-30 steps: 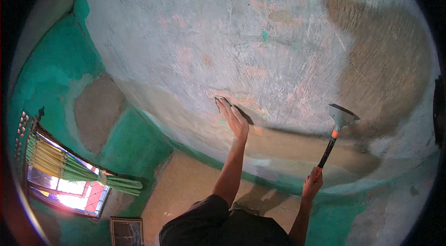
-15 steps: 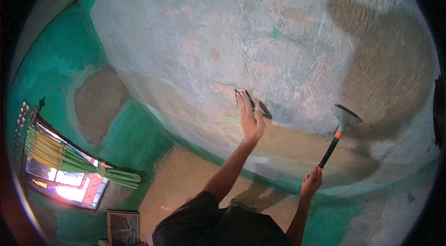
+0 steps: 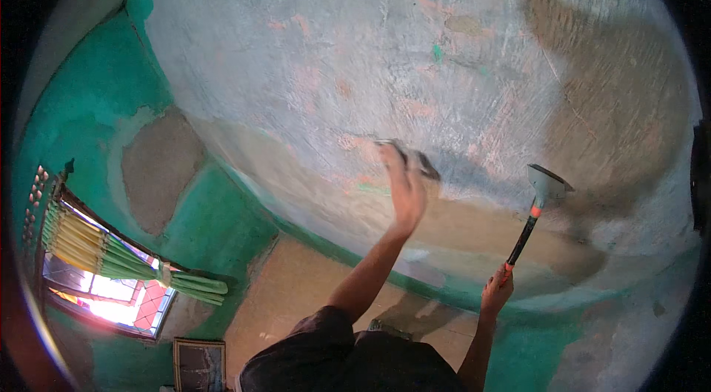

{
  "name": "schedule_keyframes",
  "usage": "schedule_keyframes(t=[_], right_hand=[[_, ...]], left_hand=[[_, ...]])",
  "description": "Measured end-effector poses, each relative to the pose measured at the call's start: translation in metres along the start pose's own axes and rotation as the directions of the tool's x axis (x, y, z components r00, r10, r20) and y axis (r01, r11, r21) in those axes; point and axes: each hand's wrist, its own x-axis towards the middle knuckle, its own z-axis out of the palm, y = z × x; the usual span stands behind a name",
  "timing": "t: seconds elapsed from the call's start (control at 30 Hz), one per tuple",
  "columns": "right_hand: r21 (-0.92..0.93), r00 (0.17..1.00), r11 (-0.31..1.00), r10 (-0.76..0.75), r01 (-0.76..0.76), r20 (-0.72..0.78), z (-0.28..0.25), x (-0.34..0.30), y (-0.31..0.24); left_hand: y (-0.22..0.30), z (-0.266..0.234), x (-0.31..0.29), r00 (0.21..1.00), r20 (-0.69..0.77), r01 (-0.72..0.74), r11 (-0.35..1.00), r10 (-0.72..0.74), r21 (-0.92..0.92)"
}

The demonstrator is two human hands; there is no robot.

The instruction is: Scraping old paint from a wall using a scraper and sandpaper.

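Wall [image 3: 355,81]: spreading above and to the left of the scraper [image 3: 535,212]; rough, grey-white, mottled all over.
Scraper: wide head upward, orange collar and black handle below; cannot tell whether touching the wall or just in front.
Right hand [image 3: 498,290]: below the scraper's head, at the lower end of the handle, fingers clamped around it.
Left hand [image 3: 404,192]: left of the scraper, raised to the wall and blurred; fingers stretched along a dark flat piece [image 3: 402,148]; cannot tell whether clamped on it or only pressing.
Pink patches [image 3: 418,108]: scattered above and left of the scraper, apparently left to work on.
Green fleck [image 3: 437,53]: higher up, left of the scraper; probably left too.
Brown patch [image 3: 615,96]: above and right of the scraper; cannot tell whether stripped, damp or repaired.
Progress: judged partway; broad grey stretches seemingly worn down, colour traces left between.
Edges: green lower area [image 3: 529,344] below the scraper; green side wall [image 3: 81,111] far left of it, with a window [image 3: 111,288] lower down.
Open room: broad wall surface above the scraper, a gap between it and the left hand; tan floor [image 3: 304,281] below and left.
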Motion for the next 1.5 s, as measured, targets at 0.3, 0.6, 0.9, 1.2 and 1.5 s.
schedule_keyframes(t=[0.3, 0.6, 0.9, 1.2, 1.5], right_hand=[[-0.04, 1.0, 0.999, 0.001, -0.001, 0.006, -0.004, -0.003, -0.009], [-0.044, 1.0, 0.999, 0.003, -0.002, 0.009, -0.007, -0.008, -0.008], [0.013, 0.999, 0.999, 0.047, -0.048, 0.018, -0.002, -0.008, -0.015], [0.011, 0.996, 0.998, -0.062, 0.061, 0.061, -0.007, -0.004, -0.007], [0.016, 0.999, 0.999, 0.032, -0.032, 0.008, -0.003, -0.001, -0.004]], left_hand=[[0.025, -0.003, 0.004, 0.998, 0.02, 0.064, 0.987, -0.068, 0.147], [-0.01, -0.024, 0.017, 0.997, -0.021, 0.074, 0.977, -0.071, 0.199], [0.009, -0.038, 0.04, 0.966, -0.065, 0.234, 0.955, -0.249, -0.184], [-0.041, -0.062, 0.065, 0.886, 0.065, 0.43, 0.76, -0.46, -0.487], [-0.022, -0.08, 0.07, 0.868, -0.011, 0.444, 0.785, -0.497, -0.432]])
